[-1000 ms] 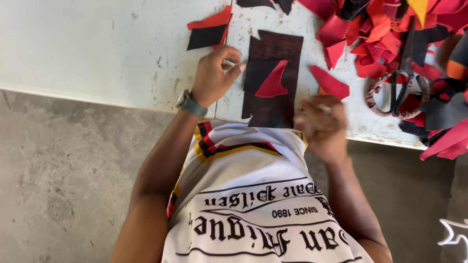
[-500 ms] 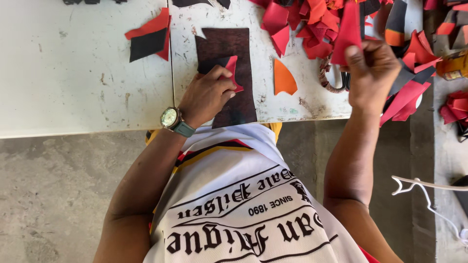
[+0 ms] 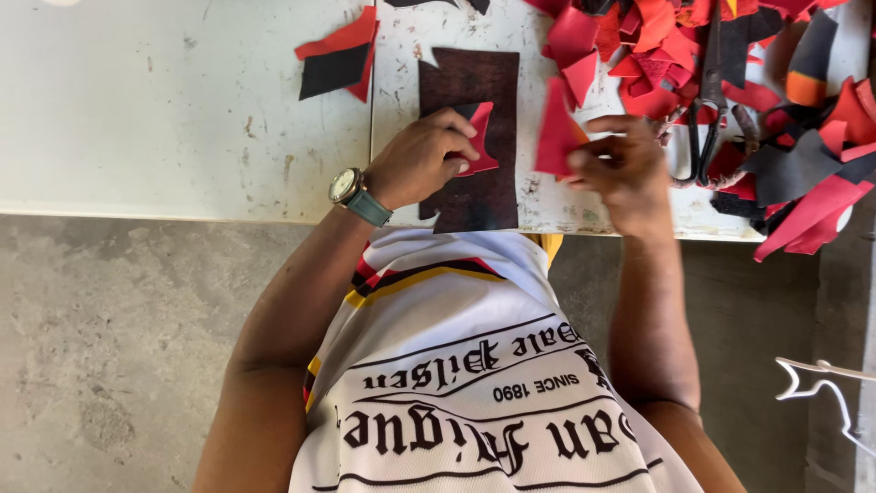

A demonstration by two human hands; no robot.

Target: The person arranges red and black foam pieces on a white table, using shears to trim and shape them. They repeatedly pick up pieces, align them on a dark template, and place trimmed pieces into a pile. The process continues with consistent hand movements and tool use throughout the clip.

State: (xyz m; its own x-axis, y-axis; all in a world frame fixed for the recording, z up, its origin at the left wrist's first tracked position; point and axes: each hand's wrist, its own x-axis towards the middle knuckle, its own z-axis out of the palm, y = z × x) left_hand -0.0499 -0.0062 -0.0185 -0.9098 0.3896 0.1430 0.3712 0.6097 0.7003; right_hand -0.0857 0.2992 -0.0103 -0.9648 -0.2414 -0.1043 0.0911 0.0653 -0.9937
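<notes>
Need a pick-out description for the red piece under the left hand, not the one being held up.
Start at the white table, then find the dark brown rectangular sheet at its near edge. The left hand presses a small red pointed piece flat on that sheet. Unlike the red piece lifted in the right hand, it lies flat on brown.

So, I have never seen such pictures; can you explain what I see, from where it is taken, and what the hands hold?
There is no machine: a camera on a person's head looks down at their own two hands at a white table. The left hand, with a wristwatch, presses a small red piece onto a dark brown sheet. The right hand holds up another red piece. To the right lies a heap of red and black scraps with scissors on it.
</notes>
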